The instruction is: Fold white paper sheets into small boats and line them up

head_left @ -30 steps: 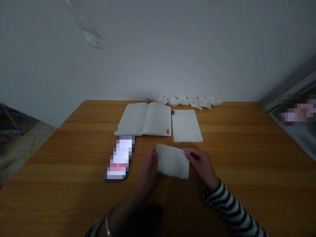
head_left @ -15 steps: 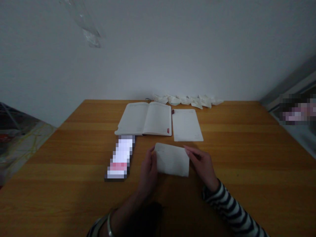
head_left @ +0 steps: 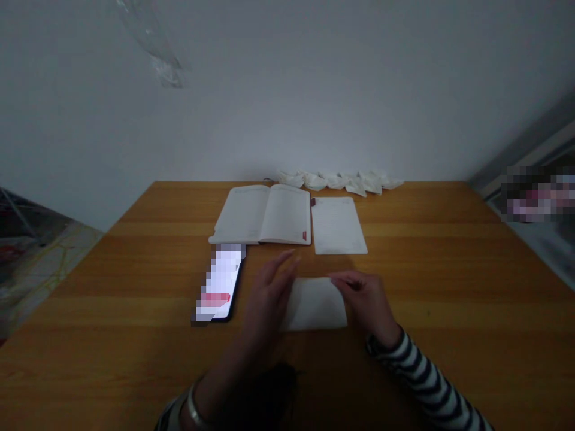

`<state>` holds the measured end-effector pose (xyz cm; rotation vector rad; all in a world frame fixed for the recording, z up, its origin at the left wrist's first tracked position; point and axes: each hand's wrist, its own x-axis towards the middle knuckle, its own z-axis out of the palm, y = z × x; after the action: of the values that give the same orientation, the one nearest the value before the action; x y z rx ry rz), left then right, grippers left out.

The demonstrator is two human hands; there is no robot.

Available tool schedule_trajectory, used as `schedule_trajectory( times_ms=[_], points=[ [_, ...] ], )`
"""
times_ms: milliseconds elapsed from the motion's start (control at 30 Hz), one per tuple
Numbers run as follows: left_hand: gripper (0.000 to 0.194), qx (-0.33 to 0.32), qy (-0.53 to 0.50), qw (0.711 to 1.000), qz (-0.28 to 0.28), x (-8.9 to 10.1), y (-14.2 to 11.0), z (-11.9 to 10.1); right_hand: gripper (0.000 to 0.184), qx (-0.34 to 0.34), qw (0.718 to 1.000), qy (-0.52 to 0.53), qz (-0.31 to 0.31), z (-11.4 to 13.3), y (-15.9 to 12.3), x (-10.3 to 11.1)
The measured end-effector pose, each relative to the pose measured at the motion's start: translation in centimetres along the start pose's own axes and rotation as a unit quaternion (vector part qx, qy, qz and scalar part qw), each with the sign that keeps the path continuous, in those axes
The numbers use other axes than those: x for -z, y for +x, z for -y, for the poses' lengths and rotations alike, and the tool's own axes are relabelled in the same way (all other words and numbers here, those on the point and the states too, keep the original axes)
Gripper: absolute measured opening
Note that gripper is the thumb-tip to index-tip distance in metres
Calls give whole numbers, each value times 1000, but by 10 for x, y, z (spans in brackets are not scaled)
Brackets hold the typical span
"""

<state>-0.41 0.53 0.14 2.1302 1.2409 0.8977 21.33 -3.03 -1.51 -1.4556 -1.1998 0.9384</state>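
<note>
A folded sheet of paper point(head_left: 315, 305) lies low over the wooden table, between my two hands. My right hand point(head_left: 362, 296) pinches its upper right corner between thumb and fingers. At the paper's left edge is my left hand point(head_left: 272, 293), raised a little, its fingers apart and slightly blurred; it covers part of that edge. Whether the left hand touches the paper is hard to make out. Beyond them lie an open notebook point(head_left: 285, 212) and, just right of it, a loose lined sheet point(head_left: 339, 226).
A phone point(head_left: 220, 281) with a lit, blurred-out screen lies left of my left hand, near the notebook's front edge. A row of folded white paper pieces point(head_left: 335, 181) runs along the table's back edge against the wall point(head_left: 314, 90). Clear plastic point(head_left: 166, 69) hangs on the wall.
My left hand has let go of the paper's left side, lifting and opening its fingers. The paper has dropped slightly and lies flatter. My right hand keeps hold of its corner.
</note>
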Motion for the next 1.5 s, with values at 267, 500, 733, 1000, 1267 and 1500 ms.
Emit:
schedule_trajectory(
  times_ms=[267, 500, 733, 1000, 1267, 1500],
  points=[
    [36, -18, 47, 987, 152, 0, -3, -15, 15, 53, 995, -18, 87, 23, -16, -19],
    [31, 70, -135, 988, 37, 2, -9, -18, 30, -33, 992, 116, 46, 17, -17, -21],
    [26, 85, -169, 982, -13, 0, -6, -12, 26, -59, 983, 142, 104, 17, -10, -11],
    [34, 56, -169, 983, 37, -3, -9, -10, 20, -68, 983, 137, 105, 11, -14, -15],
    [33, 55, -152, 985, 66, -3, -9, -5, 16, -32, 991, 92, 89, 16, -16, -14],
    [30, 66, -151, 984, 64, -3, -8, -6, 16, -16, 994, 67, 84, 14, -17, -15]
  ],
)
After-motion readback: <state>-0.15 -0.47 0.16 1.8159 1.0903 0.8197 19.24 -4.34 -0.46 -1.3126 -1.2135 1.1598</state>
